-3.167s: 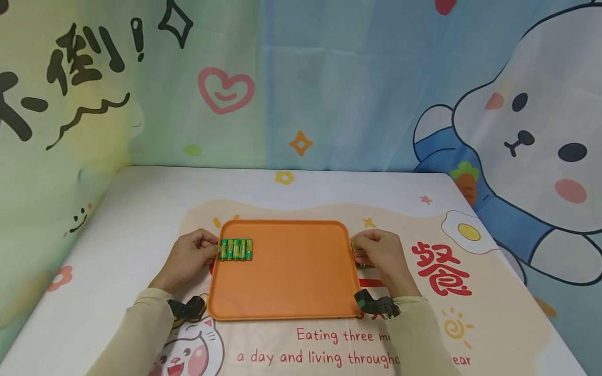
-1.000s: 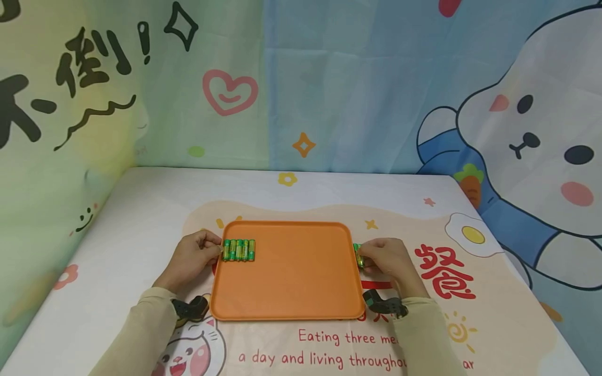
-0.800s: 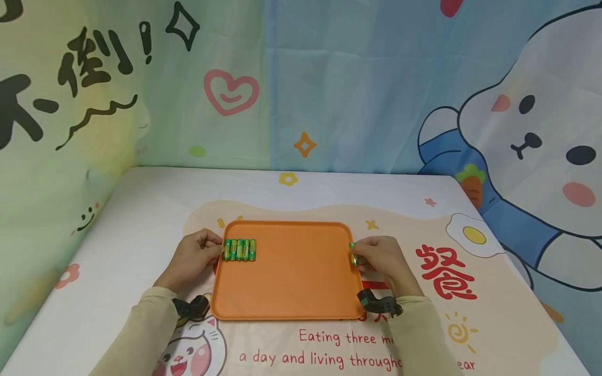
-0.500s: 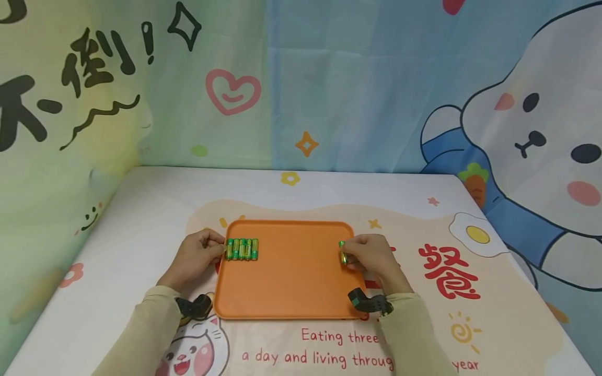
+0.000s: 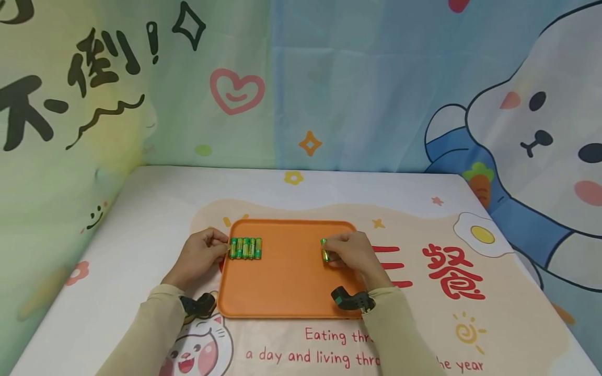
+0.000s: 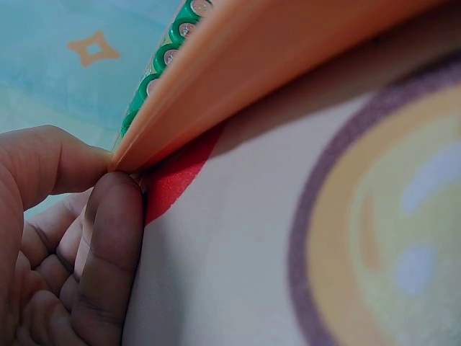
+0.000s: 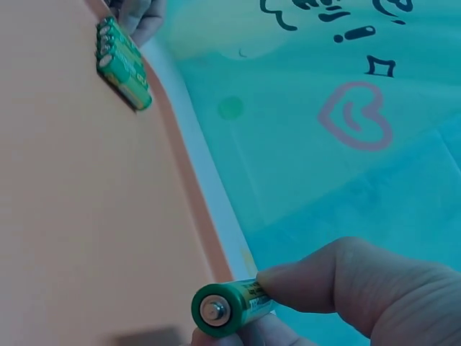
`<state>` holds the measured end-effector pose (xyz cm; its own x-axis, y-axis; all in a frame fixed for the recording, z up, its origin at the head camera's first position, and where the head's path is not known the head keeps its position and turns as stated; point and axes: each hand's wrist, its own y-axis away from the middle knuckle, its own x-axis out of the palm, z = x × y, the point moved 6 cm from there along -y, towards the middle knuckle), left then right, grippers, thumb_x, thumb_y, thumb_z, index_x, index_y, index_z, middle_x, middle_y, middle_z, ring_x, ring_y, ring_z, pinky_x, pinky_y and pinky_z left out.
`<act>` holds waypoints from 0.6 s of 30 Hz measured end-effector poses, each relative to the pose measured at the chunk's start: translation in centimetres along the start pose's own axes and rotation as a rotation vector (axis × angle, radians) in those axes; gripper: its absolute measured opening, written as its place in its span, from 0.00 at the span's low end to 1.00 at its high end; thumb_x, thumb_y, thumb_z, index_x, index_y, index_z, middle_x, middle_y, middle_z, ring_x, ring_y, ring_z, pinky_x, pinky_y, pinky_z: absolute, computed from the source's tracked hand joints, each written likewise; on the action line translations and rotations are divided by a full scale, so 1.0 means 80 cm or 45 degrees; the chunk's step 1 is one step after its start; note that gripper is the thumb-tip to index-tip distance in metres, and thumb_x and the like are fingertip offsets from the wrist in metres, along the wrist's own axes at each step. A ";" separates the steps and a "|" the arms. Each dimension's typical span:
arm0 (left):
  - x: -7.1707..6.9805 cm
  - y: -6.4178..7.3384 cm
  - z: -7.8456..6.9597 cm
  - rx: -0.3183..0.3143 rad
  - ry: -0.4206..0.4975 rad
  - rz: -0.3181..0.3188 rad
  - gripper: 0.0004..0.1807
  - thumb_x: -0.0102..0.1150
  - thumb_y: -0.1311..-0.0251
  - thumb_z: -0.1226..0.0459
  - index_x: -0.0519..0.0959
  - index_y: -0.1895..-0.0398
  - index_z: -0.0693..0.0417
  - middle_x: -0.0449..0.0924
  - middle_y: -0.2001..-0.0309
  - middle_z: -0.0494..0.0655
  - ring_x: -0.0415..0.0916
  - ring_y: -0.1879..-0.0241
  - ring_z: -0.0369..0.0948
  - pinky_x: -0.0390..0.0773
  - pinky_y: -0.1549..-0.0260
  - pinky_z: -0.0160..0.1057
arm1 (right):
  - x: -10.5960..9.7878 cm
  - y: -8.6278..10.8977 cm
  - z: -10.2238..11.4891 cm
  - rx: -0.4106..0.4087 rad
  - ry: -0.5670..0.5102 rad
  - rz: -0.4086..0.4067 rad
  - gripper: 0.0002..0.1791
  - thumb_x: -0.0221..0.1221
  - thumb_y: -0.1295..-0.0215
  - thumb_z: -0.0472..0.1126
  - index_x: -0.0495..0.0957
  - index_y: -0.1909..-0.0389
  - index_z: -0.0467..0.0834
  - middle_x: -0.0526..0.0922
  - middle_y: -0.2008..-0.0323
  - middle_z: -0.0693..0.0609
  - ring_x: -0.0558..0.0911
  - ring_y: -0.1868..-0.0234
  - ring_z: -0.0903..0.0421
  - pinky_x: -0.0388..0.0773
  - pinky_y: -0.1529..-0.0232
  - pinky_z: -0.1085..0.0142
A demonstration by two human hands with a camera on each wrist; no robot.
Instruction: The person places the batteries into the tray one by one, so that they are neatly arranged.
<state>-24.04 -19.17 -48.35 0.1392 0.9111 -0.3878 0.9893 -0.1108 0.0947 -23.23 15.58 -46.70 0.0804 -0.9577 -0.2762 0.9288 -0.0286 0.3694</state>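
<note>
An orange tray (image 5: 287,292) lies on the table, its left rim pinched between the thumb and finger of my left hand (image 5: 199,256). Up close in the left wrist view, the thumb and a finger (image 6: 115,216) meet at the rim. Several green batteries (image 5: 246,248) lie side by side in a row on the tray, right beside that hand. Over the tray's right part, my right hand (image 5: 352,256) holds one green battery (image 5: 325,250) between thumb and fingers. In the right wrist view, the metal tip of this battery (image 7: 223,306) faces the camera.
The tablecloth (image 5: 164,209) is printed with lettering, a fried egg and a cat face. A patterned curtain (image 5: 357,78) hangs behind the table. Each wrist carries a black camera, such as the right wrist camera (image 5: 350,298).
My right hand picked up a battery beside the tray's right edge and carried it left over the tray. The left hand keeps its hold on the rim; the head view shifts slightly.
</note>
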 end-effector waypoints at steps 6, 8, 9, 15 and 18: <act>0.001 -0.001 0.001 -0.007 0.027 -0.001 0.12 0.59 0.37 0.71 0.79 0.52 0.69 0.79 0.67 0.49 0.73 0.72 0.37 0.75 0.72 0.32 | 0.021 -0.006 0.004 -0.012 -0.009 0.029 0.13 0.65 0.40 0.38 0.87 0.57 0.33 0.84 0.68 0.46 0.83 0.69 0.55 0.86 0.65 0.64; 0.001 -0.002 0.003 -0.013 0.045 0.005 0.12 0.59 0.36 0.71 0.79 0.52 0.69 0.79 0.67 0.49 0.73 0.72 0.38 0.76 0.71 0.32 | 0.028 -0.008 0.006 -0.008 -0.013 0.033 0.13 0.66 0.39 0.38 0.87 0.57 0.34 0.84 0.68 0.46 0.83 0.69 0.54 0.86 0.65 0.64; 0.001 -0.002 0.003 -0.015 0.049 0.007 0.12 0.59 0.36 0.71 0.79 0.52 0.69 0.79 0.67 0.49 0.73 0.71 0.38 0.76 0.71 0.33 | 0.032 -0.009 0.007 -0.006 -0.010 0.037 0.12 0.66 0.39 0.38 0.86 0.58 0.34 0.84 0.68 0.46 0.83 0.69 0.54 0.86 0.65 0.64; 0.000 -0.002 0.004 -0.008 0.008 0.003 0.12 0.59 0.37 0.71 0.79 0.52 0.68 0.79 0.68 0.49 0.73 0.72 0.39 0.76 0.71 0.33 | 0.057 -0.013 0.017 -0.023 -0.035 0.079 0.09 0.67 0.37 0.38 0.87 0.61 0.36 0.84 0.68 0.45 0.84 0.69 0.53 0.86 0.64 0.64; -0.001 -0.003 0.006 -0.006 -0.015 -0.007 0.11 0.59 0.37 0.71 0.80 0.53 0.67 0.80 0.68 0.48 0.74 0.72 0.38 0.77 0.71 0.33 | 0.067 -0.015 0.023 -0.044 -0.042 0.096 0.09 0.67 0.37 0.38 0.87 0.61 0.36 0.85 0.68 0.45 0.84 0.69 0.53 0.86 0.65 0.63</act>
<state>-24.31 -19.43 -48.81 0.1342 0.9069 -0.3995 0.9899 -0.1039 0.0966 -24.54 9.93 -46.99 0.1389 -0.9658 -0.2190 0.9325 0.0531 0.3573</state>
